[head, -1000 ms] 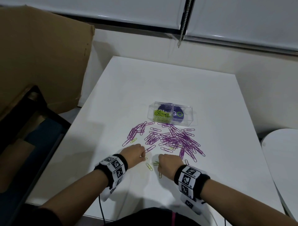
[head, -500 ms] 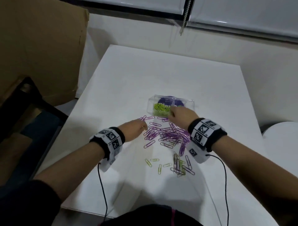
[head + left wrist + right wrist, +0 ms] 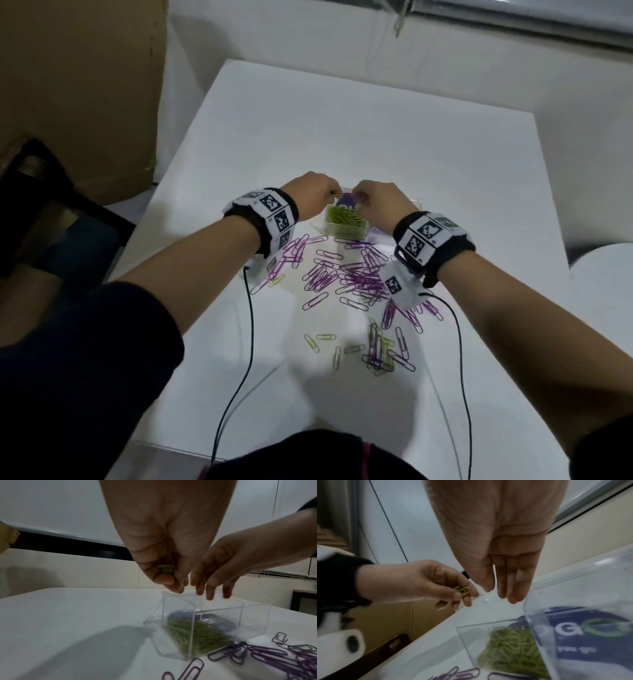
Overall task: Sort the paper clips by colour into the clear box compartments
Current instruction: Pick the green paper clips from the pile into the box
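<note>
White table point(image 3: 342, 137): holds all items listed below.

Clear box point(image 3: 346, 228): stands at the table's centre, open at the top, split by clear walls into compartments. The compartment nearest the person holds a heap of green clips point(image 3: 344, 217); seen again in the left wrist view point(image 3: 197, 634) and the right wrist view point(image 3: 510, 646). A dark blue printed label point(image 3: 583, 632) lies under the far part of the box.

Left hand point(image 3: 310, 195): at 10 o'clock of the box, raised above its rim. Thumb and fingers are pressed together, pinching a small bunch of green clips point(image 3: 463, 591), also visible between the fingers in the left wrist view point(image 3: 165, 568).

Right hand point(image 3: 376, 202): at 1 o'clock of the green heap, over the box, beside the left hand. Its fingers point(image 3: 515, 586) point down, straight and relaxed, carrying nothing, the tips just above the box rim.

Purple clips point(image 3: 346, 274): a loose spread at 6 o'clock of the box, the nearest ones touching its front wall.

Mixed clips point(image 3: 380, 349): a small cluster of green and purple at 6 o'clock of the purple spread, nearer the person; a few single green clips point(image 3: 311, 342) lie at its 9 o'clock.

Wristbands: one printed black-and-white band on each wrist, left point(image 3: 270, 214) and right point(image 3: 424, 236), each trailing a black cable point(image 3: 250, 325).

Cardboard sheet point(image 3: 78, 85): stands at 10 o'clock of the table.
</note>
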